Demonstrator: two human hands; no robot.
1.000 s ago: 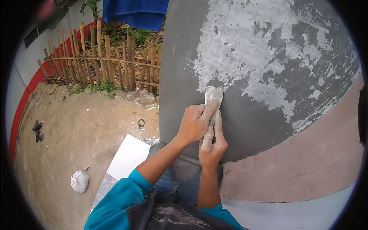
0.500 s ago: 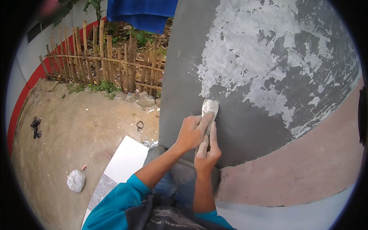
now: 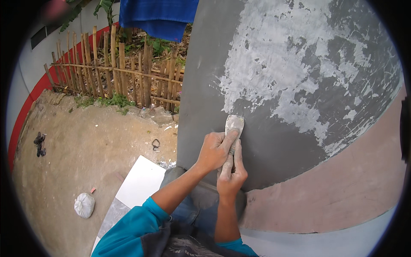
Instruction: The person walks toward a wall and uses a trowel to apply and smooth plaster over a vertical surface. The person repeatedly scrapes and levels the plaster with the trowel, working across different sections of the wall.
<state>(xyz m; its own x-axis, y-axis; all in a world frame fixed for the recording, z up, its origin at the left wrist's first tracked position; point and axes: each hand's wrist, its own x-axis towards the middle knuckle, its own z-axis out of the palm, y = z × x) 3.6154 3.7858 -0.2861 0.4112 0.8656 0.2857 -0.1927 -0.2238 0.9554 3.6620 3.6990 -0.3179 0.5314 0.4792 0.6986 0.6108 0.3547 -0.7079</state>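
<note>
Two hands (image 3: 222,158), one putty knife (image 3: 234,125)

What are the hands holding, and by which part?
A scraper, blade pressed to the grey wall. Left hand and right hand both grip its lower end, hiding the handle.

Teal sleeves, pushed up on L arm; jeans; hands w/ pale putty smears.

Two hands (image 3: 222,160), one scraper (image 3: 234,125), seemingly one white bag (image 3: 84,204).
</note>
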